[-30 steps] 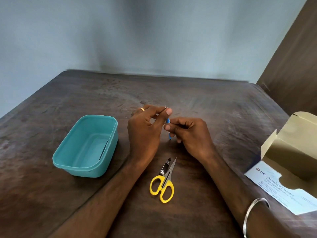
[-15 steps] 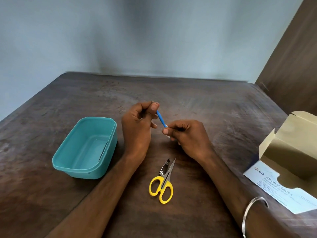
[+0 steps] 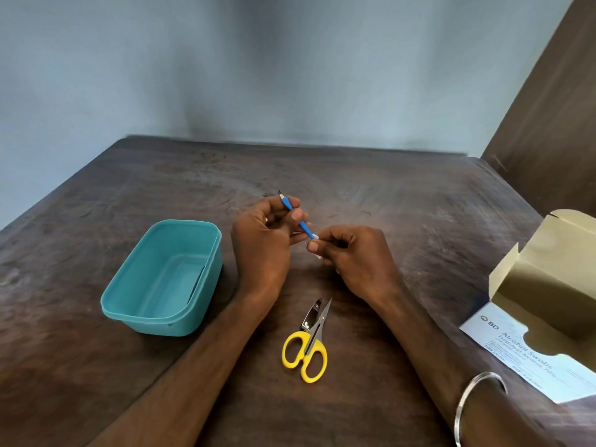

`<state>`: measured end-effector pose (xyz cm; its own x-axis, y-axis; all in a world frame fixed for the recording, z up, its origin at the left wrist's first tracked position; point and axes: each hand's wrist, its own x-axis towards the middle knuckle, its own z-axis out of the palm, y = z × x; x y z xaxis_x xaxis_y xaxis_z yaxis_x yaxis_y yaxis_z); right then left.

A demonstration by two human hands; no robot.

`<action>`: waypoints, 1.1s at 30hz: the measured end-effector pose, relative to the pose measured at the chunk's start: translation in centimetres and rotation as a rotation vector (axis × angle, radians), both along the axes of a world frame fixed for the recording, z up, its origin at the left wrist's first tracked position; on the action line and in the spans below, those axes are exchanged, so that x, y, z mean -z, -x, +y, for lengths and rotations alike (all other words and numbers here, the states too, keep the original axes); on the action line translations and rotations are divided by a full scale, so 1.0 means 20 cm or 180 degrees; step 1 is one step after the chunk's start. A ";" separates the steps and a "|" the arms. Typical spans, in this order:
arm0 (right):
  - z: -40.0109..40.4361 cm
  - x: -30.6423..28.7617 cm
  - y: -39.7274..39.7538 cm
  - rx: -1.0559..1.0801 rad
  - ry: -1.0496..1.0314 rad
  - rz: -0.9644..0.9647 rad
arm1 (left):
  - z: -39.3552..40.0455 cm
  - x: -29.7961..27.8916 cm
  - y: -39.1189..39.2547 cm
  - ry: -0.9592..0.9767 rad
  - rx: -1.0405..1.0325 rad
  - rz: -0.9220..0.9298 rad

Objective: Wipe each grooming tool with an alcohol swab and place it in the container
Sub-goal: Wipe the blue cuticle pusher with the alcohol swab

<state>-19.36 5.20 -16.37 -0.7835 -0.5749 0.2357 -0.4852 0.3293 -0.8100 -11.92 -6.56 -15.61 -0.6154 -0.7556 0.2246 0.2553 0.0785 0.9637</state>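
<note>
My left hand (image 3: pixel 263 243) grips a thin blue grooming tool (image 3: pixel 304 226) with a dark metal tip that points up and away. My right hand (image 3: pixel 354 258) pinches a small white alcohol swab (image 3: pixel 314 237) round the tool's lower end. Both hands hover above the middle of the dark wooden table (image 3: pixel 387 195). The teal plastic container (image 3: pixel 167 279) stands to the left of my left hand, with a slim dark tool leaning inside along its right wall. Yellow-handled scissors (image 3: pixel 306 350) and a metal nail clipper (image 3: pixel 311 316) lie together on the table below my hands.
An open cardboard box of alcohol swabs (image 3: pixel 545 304) lies at the table's right edge. A dark wooden panel (image 3: pixel 548 108) rises at the right behind it, and a pale wall stands behind the table.
The left hand has drawn the blue tool up and to the left, so more of its shaft shows between the hands. The right hand still pinches the swab at its lower end.
</note>
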 end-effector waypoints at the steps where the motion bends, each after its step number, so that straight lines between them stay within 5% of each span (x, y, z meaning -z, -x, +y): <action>1: 0.00 0.00 0.00 0.0000 0.0001 0.0004 | -0.01 0.00 0.00 -0.0001 0.0032 0.0004; 17: 0.02 -0.02 0.00 -0.0112 0.0133 -0.0352 | -0.03 0.00 0.00 -0.0750 0.0708 0.0259; 24: 0.01 -0.02 0.00 -0.0029 0.0143 -0.0354 | -0.01 0.00 0.00 -0.0585 0.0422 0.0130; 33: 0.02 -0.03 -0.01 -0.0103 0.0234 -0.0555 | -0.05 0.00 0.00 -0.0796 0.0809 0.0279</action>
